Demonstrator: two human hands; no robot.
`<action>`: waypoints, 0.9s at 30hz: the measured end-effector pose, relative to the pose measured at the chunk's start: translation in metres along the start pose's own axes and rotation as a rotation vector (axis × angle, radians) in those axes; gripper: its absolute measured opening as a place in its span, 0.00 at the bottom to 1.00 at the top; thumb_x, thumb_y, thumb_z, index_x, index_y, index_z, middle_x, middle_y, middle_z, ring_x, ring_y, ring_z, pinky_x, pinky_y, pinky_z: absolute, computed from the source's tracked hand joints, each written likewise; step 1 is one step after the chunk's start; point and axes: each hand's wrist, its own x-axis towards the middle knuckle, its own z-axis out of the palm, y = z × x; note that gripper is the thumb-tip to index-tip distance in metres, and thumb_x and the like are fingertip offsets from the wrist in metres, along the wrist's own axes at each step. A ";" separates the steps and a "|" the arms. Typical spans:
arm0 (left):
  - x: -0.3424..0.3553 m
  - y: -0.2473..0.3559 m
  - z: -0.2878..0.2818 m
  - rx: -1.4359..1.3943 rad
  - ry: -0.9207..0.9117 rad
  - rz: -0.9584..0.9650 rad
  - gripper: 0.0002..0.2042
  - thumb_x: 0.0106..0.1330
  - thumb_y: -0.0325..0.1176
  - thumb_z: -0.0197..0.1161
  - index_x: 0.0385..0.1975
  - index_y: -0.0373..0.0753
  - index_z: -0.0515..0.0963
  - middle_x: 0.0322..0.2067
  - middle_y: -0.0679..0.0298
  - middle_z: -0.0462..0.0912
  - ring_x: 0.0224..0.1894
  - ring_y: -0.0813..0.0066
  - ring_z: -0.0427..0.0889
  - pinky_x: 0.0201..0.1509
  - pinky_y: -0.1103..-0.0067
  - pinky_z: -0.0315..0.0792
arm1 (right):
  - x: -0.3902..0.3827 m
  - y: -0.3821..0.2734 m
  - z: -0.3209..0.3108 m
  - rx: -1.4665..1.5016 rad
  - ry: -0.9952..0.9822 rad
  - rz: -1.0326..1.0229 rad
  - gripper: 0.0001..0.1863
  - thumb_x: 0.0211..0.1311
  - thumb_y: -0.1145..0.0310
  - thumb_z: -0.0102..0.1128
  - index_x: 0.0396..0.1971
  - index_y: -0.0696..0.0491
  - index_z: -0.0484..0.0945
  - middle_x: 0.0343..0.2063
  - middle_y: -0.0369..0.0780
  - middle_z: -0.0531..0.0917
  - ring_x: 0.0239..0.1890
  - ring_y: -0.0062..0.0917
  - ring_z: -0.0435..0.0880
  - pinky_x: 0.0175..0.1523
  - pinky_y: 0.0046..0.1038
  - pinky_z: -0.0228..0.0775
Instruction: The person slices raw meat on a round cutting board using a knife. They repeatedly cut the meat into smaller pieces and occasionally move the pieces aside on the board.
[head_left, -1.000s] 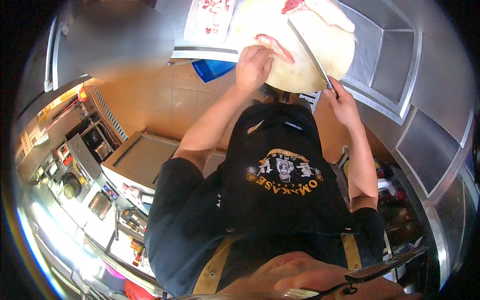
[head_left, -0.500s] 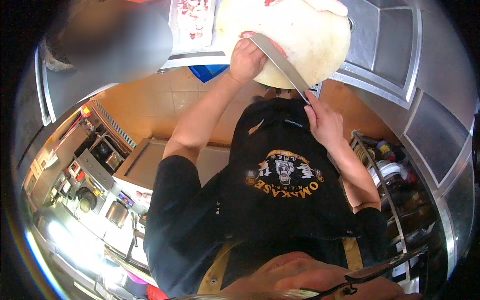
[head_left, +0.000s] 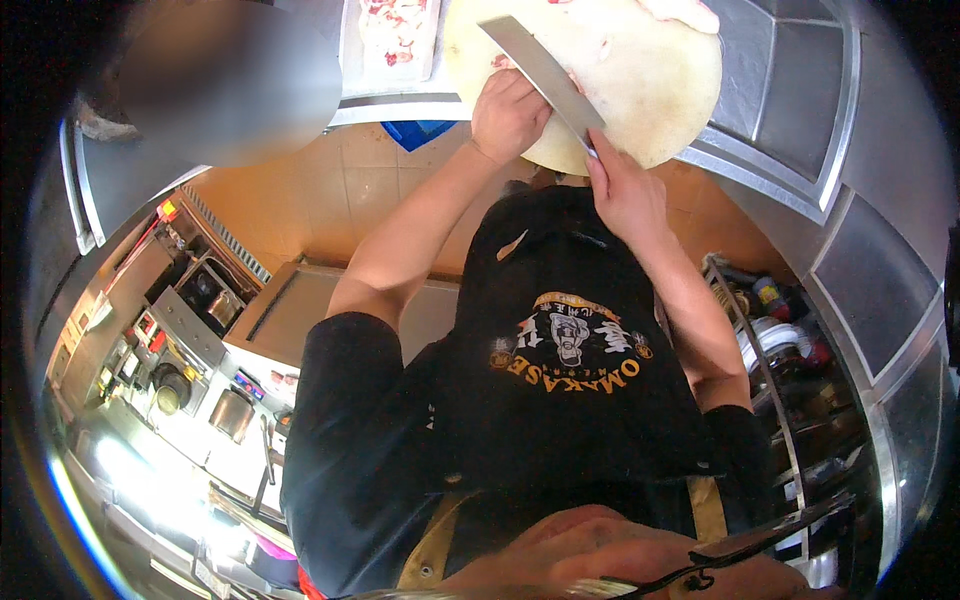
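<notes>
A round, pale cutting board fills the top middle. On its near left part, my left hand has curled fingers pressing down a piece of raw meat, most of it hidden by the hand and the blade. The handle of a broad cleaver is in my right hand, closed round it at the board's near edge. The blade slants across the board to the far left, over the meat and right beside my left fingers. A larger pale piece of raw meat lies at the board's far right edge.
Left of the board stands a clear tray of cut meat pieces. A steel sink is on the right, and a blue container sits below the counter edge. A rack with stacked dishes stands low right. A blurred patch covers the upper left.
The cleaver has moved away from me, its tip now reaching past my left fingers. My right hand has shifted forward and left with it. My left hand stays on the meat.
</notes>
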 end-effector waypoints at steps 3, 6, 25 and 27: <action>0.005 0.001 0.001 -0.018 0.041 0.012 0.09 0.54 0.28 0.74 0.36 0.43 0.88 0.41 0.66 0.86 0.48 0.63 0.84 0.54 0.67 0.76 | 0.055 -0.007 0.002 0.182 0.108 -0.132 0.20 0.79 0.58 0.56 0.65 0.47 0.80 0.43 0.50 0.89 0.43 0.47 0.89 0.45 0.42 0.81; 0.007 0.001 0.003 -0.040 0.069 -0.004 0.10 0.55 0.29 0.74 0.38 0.44 0.87 0.42 0.67 0.85 0.48 0.64 0.84 0.55 0.67 0.75 | 0.064 -0.007 -0.011 0.235 0.124 -0.072 0.19 0.80 0.58 0.56 0.63 0.49 0.81 0.44 0.51 0.88 0.45 0.48 0.89 0.47 0.40 0.81; 0.005 0.002 -0.004 0.046 -0.061 -0.041 0.11 0.57 0.32 0.73 0.41 0.46 0.88 0.45 0.66 0.86 0.50 0.62 0.84 0.54 0.66 0.74 | -0.013 0.001 -0.019 0.161 -0.004 0.041 0.20 0.78 0.59 0.59 0.65 0.43 0.81 0.40 0.51 0.89 0.41 0.50 0.89 0.43 0.46 0.81; 0.005 0.000 -0.006 0.048 -0.034 -0.020 0.11 0.57 0.32 0.73 0.41 0.46 0.88 0.44 0.66 0.86 0.49 0.63 0.84 0.54 0.66 0.74 | -0.044 0.009 -0.030 0.139 -0.053 0.062 0.20 0.77 0.60 0.60 0.65 0.45 0.80 0.42 0.51 0.89 0.42 0.49 0.89 0.44 0.44 0.82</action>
